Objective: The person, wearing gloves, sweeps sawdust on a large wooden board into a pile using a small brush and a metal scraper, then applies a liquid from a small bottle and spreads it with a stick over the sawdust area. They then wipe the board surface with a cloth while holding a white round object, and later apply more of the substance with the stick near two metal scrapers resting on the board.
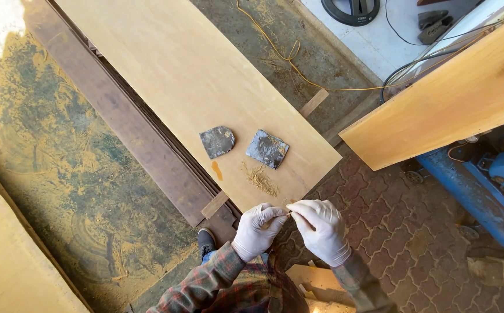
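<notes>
White-gloved left hand (258, 229) and right hand (321, 230) pinch a thin stick (288, 215) between fingers (280, 217).

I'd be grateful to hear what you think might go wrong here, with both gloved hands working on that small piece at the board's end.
1. The small piece pinched between the left hand and right hand sits past the plywood board edge, so it might drop onto the brick paving.
2. The sawdust pile near the edge could be brushed off.
3. The yellow cord trailing on the ground could catch a foot.
</notes>
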